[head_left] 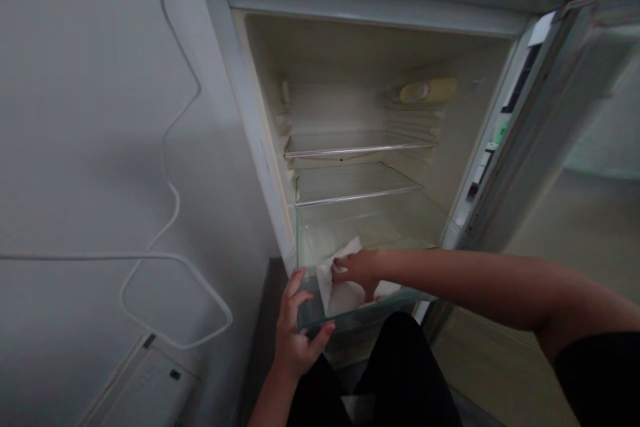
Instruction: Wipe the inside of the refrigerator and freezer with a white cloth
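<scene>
A glass shelf [370, 217] juts out from the lower part of an open refrigerator [330, 47]. My left hand [296, 330] grips the shelf's front left corner, fingers along the side edge and thumb at the front. On top of the glass, my right hand [357, 270] presses on a white cloth or paper sheet [327, 287], its fingers bent over it. Part of the sheet lies under the palm and is hidden.
Two more glass shelves [360, 141] sit higher inside, with a yellowish lamp cover [429, 90] at the upper right. The refrigerator door [550, 127] stands open at right. A white cable [170, 193] hangs along the left wall. My knees are below the shelf.
</scene>
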Demonstrator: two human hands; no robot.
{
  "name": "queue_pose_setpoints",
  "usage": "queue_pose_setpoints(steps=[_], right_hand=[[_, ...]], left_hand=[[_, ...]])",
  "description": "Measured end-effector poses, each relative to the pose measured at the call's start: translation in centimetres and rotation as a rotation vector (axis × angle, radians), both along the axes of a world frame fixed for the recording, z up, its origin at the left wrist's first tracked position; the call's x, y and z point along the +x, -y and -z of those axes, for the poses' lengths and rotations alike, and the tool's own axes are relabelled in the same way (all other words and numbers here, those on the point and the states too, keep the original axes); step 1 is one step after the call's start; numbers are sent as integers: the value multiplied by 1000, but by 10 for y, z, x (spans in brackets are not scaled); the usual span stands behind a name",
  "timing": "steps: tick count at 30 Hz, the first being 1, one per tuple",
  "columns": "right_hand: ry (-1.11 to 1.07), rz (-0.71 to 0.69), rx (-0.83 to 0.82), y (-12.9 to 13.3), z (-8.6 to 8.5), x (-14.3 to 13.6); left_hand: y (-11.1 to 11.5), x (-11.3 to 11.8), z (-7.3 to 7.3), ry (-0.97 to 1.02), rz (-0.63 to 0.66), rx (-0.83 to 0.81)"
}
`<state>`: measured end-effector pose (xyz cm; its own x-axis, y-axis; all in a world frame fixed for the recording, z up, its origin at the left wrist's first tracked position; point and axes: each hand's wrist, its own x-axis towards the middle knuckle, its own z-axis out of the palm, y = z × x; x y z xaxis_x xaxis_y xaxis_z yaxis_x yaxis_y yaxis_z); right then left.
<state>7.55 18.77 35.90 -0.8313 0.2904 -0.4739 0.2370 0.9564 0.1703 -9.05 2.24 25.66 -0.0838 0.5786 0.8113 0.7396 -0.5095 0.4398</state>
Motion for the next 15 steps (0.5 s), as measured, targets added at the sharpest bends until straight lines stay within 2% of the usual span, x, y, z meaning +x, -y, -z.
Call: queue_pose_setpoints(steps=[3,7,12,15], right_hand=[[-11,88,14,-8,5,-6],[-41,128,18,-16,10,-33],[-77,-38,87,-25,12,-71],[-110,-26,96,-33,13,-80]], left_hand=[[-1,1,1,21,12,-7],[1,1,1,25,30,-27],[3,-1,0,11,18,-38],[3,-3,0,-11,16,-46]])
